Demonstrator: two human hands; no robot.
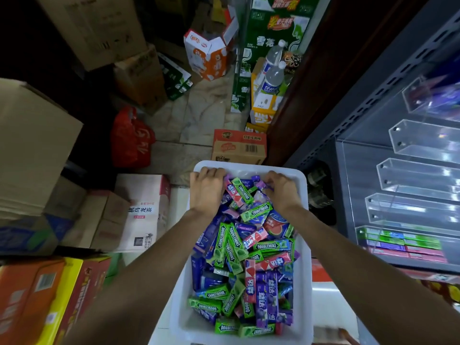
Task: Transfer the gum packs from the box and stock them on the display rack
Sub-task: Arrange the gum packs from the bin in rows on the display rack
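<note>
Box: a white rectangular plastic box (304, 247) sits low in the middle of the view, its far rim towards the floor tiles; both forearms reach over it.
Gum packs: a loose heap of green, blue, purple and pink foil gum packs (245, 255) fills the box, lying at all angles and overlapping; green packs marked DOUBLEMINT show plainly near the middle and along the near edge.
Left hand: the left hand (207, 189) is at the far left corner of the box, knuckles up, fingers curled down over the far rim and the edge of the heap; whether it grips a pack I cannot tell.
Right hand: the right hand (281, 189) is at the far right of the heap, fingers bent down among the purple and blue packs; the fingertips are hidden, so I cannot tell whether they pinch a pack.
Hands together: the 2 hands are apart, with a pink pack and a green pack between them.
Display rack: a grey metal display rack with clear acrylic trays (408, 175) stands to the right of the box; its lowest visible tray holds rows of green, blue and pink packs (403, 244), lying flat; the clear trays above look bare, though glare blurs them.
Surroundings: brown cardboard cartons (37, 145) stand on the left; a red plastic bag (130, 138) lies on the floor beyond.
</note>
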